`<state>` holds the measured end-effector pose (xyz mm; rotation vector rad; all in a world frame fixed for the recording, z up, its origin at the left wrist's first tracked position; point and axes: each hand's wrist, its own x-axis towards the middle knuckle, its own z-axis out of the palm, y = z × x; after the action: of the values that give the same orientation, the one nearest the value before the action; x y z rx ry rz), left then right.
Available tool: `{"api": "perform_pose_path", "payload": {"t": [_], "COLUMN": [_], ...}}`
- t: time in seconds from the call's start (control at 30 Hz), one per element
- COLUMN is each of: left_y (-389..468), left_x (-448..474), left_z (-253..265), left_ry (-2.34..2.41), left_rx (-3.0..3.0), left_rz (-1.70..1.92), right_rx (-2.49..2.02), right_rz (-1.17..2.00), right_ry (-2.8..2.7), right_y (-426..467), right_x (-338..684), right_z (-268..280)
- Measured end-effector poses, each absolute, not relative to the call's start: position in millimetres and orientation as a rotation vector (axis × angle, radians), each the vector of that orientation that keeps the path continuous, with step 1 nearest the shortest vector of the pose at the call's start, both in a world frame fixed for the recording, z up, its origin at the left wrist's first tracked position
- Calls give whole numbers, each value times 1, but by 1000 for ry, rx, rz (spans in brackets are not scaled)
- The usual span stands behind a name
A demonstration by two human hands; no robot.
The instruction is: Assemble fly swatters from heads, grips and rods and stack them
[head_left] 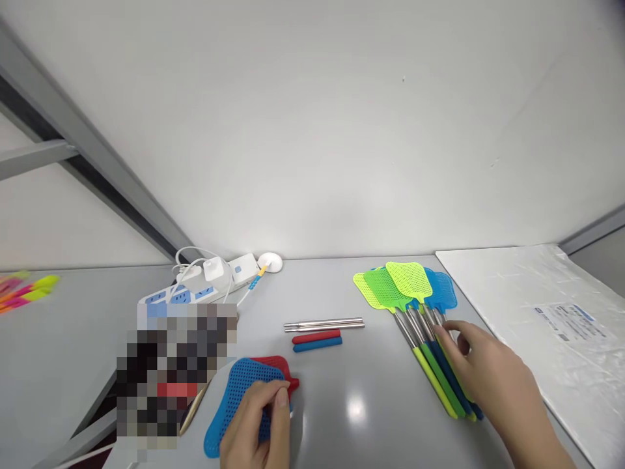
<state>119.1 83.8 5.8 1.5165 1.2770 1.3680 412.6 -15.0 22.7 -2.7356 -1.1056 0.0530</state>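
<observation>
My left hand (258, 423) is closed, thumb and forefinger pinched at the neck end of a blue fly swatter head (247, 387). A red swatter head (276, 362) lies partly under the blue one. At the right, my right hand (493, 378) has its fingertips closed around a metal shaft in a fanned pile of fly swatters; the exact grip is partly hidden. The pile shows yellow-green (409, 280), green (383, 286) and blue (442, 290) heads. Between my hands lie thin metal rods (325, 324), a red handle (316, 337) and a blue handle (317, 345).
A white power strip (195, 291) with plugs and cables stands at the back left, beside a round white charger (270, 262). A blurred-out patch (176, 371) covers things in front of it. A white-wrapped flat package (537, 312) lies at the right. Blurred bright-coloured items (29, 291) show at the far left.
</observation>
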Motion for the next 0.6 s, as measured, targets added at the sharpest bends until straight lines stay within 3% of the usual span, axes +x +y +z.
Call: {"api": "perform_pose_path", "payload": {"t": [0.3, 0.6], "left_y": [84, 72], "left_x": [107, 116], "left_z": [-10, -11], "left_ry": [1074, 1073], "left_rx": [2020, 2340], "left_rz": [1228, 944], "right_rx": [-2111, -1924], "right_rz": [179, 155], "right_ry": [-2255, -2563], "right_y": [54, 137], "right_x": [359, 332], "right_z": [53, 27]}}
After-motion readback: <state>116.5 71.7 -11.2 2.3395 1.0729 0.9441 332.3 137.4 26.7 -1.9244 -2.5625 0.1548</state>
